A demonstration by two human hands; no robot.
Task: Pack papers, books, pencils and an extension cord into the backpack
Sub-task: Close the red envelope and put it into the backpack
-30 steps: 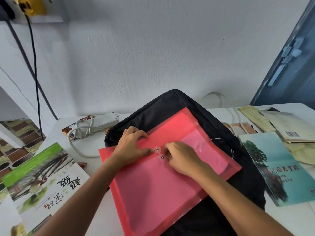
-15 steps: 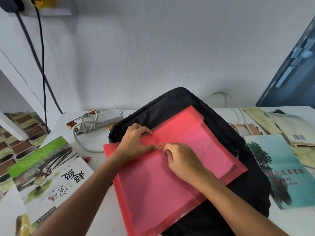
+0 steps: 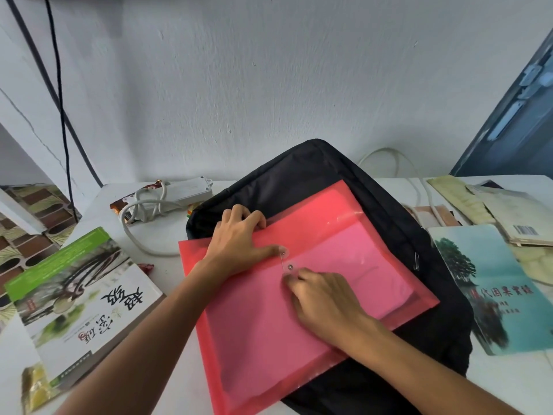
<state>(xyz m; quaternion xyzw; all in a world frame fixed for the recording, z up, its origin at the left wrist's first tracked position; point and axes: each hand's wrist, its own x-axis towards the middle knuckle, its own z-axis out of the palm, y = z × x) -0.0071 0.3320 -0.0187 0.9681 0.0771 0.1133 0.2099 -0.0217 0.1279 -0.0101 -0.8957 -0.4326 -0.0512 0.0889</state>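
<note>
Both hands [image 3: 284, 271] now lower on envelope [image 3: 269, 339]

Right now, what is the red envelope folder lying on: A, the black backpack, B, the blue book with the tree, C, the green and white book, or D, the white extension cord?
A: the red envelope folder lies mostly across the black backpack, with both hands at its string clasp.

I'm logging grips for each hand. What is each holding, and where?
Left hand presses the red envelope flap beside its upper button. Right hand pinches the closure string just below the lower button.
</note>
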